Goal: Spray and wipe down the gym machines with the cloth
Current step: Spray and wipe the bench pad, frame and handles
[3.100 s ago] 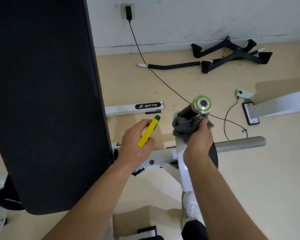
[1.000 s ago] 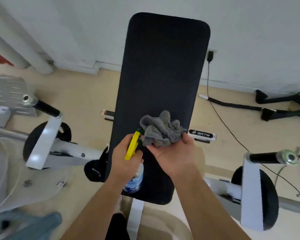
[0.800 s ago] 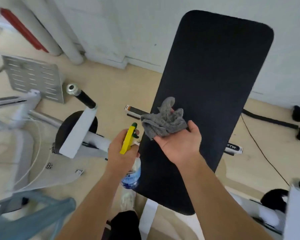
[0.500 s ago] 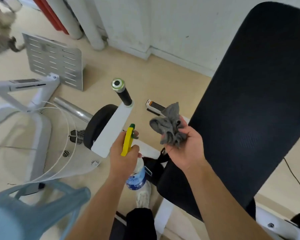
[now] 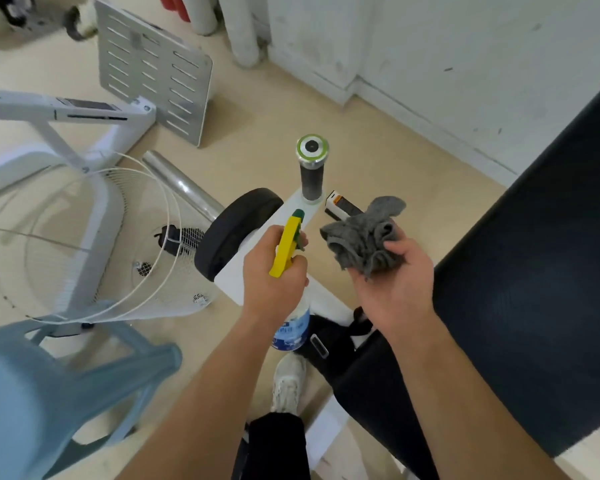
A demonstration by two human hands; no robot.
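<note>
Swinging left across the black back pad [image 5: 534, 271], you now stand over the machine's other handle [image 5: 311, 174], its green-ringed cap pointing up at you. Three seconds ago your cloth was wrapped round the matching handle on the pad's far side.

Your left hand [image 5: 274, 271] grips the spray bottle [image 5: 288, 245], fingers curled round its neck and yellow trigger. The green nozzle points toward the handle's base on the white arm [image 5: 231, 277]. Your right hand [image 5: 392, 282] holds the grey cloth [image 5: 364, 237] bunched in its fingers, just beside the bottle and touching no part of the machine. The pad has slid to the right edge of view.

By the look of it, one handle is done and this one awaits its spray, then the wipe. A fan [image 5: 84, 237] and a blue stool [image 5: 49, 393] stand to your left.
</note>
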